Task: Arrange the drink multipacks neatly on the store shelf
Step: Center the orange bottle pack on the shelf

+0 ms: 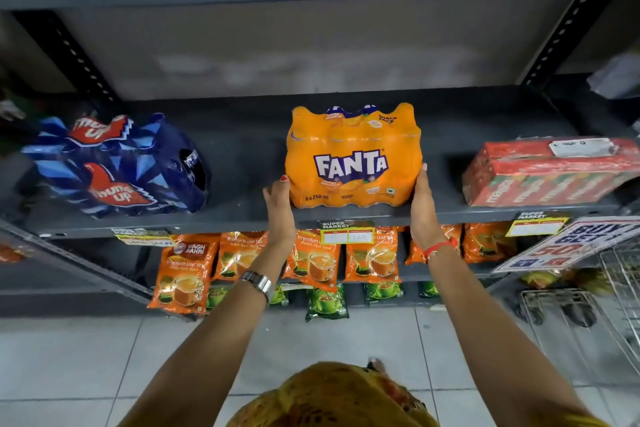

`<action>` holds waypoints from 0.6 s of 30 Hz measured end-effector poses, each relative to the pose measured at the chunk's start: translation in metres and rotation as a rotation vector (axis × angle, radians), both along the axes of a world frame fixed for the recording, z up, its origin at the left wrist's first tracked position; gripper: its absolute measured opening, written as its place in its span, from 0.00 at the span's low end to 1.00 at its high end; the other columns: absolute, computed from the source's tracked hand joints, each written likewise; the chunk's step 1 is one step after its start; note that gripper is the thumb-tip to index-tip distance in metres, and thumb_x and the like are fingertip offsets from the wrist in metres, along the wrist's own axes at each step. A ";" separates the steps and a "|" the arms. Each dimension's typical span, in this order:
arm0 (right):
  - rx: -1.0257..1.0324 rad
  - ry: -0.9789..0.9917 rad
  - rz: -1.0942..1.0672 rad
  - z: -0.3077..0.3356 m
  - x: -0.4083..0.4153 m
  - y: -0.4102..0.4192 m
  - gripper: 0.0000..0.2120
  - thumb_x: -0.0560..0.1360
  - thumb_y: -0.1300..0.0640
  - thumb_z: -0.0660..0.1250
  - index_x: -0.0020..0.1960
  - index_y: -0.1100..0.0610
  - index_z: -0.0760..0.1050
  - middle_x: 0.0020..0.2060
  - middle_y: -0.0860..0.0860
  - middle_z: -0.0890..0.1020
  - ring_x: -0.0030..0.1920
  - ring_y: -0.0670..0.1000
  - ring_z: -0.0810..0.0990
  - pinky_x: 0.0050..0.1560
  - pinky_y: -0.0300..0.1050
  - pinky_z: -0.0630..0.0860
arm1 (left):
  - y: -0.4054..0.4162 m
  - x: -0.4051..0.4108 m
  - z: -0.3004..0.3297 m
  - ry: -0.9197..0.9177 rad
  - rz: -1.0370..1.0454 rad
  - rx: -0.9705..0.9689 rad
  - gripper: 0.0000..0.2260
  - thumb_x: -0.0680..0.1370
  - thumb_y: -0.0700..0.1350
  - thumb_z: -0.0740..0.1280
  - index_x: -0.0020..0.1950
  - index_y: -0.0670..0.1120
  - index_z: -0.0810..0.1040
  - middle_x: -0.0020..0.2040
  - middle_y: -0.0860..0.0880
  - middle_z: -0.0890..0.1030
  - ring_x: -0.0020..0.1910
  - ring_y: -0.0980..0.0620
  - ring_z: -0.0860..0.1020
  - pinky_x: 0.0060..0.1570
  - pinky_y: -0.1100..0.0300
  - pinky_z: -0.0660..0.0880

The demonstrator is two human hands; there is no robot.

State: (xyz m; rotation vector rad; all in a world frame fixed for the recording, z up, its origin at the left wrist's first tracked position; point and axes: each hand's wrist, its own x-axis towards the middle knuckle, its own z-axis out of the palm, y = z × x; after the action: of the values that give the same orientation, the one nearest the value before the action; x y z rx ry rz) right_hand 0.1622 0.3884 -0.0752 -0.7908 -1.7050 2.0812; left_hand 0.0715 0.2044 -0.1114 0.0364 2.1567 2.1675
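An orange Fanta multipack stands upright near the front edge of the grey shelf, in the middle. My left hand presses against its lower left side and my right hand against its lower right side, so both hold the pack between them. A blue Thums Up multipack lies tilted on the same shelf to the left. At the right lies a red Maaza multipack on its side, partly over the shelf's front edge.
Orange and green tea pouches hang on the lower shelves. Price tags line the shelf edge. A promo sign and a wire trolley stand at the right. White tiled floor lies below.
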 end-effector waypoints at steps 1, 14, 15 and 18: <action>0.007 -0.015 -0.006 -0.004 -0.001 0.002 0.24 0.81 0.44 0.46 0.72 0.54 0.62 0.59 0.45 0.71 0.58 0.41 0.70 0.55 0.33 0.69 | 0.001 -0.002 0.000 -0.002 0.007 -0.008 0.07 0.71 0.61 0.58 0.44 0.61 0.66 0.57 0.56 0.70 0.54 0.62 0.71 0.52 0.62 0.67; 0.029 -0.010 0.056 -0.029 -0.001 0.017 0.25 0.79 0.37 0.46 0.68 0.46 0.68 0.58 0.44 0.79 0.57 0.40 0.78 0.57 0.37 0.75 | 0.002 0.008 -0.006 -0.014 0.055 0.019 0.10 0.72 0.64 0.56 0.45 0.61 0.68 0.56 0.55 0.68 0.54 0.66 0.70 0.53 0.66 0.67; 0.012 0.028 0.045 -0.031 0.000 0.016 0.23 0.79 0.38 0.47 0.67 0.45 0.68 0.58 0.43 0.79 0.56 0.38 0.79 0.55 0.35 0.77 | 0.002 0.008 -0.006 -0.027 0.064 0.034 0.09 0.73 0.63 0.56 0.46 0.61 0.69 0.58 0.51 0.69 0.56 0.62 0.71 0.56 0.61 0.67; 0.024 0.154 -0.132 -0.036 0.005 0.008 0.19 0.81 0.46 0.53 0.69 0.50 0.67 0.63 0.46 0.75 0.59 0.39 0.77 0.57 0.32 0.76 | -0.006 0.008 -0.004 -0.055 0.058 0.035 0.11 0.77 0.57 0.57 0.54 0.54 0.72 0.63 0.43 0.71 0.63 0.49 0.72 0.62 0.55 0.69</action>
State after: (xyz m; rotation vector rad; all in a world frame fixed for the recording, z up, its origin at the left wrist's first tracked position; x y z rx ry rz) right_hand 0.1674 0.3965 -0.1107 -0.6973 -1.5504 1.9752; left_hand 0.0792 0.1983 -0.1149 -0.0838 2.1157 2.2097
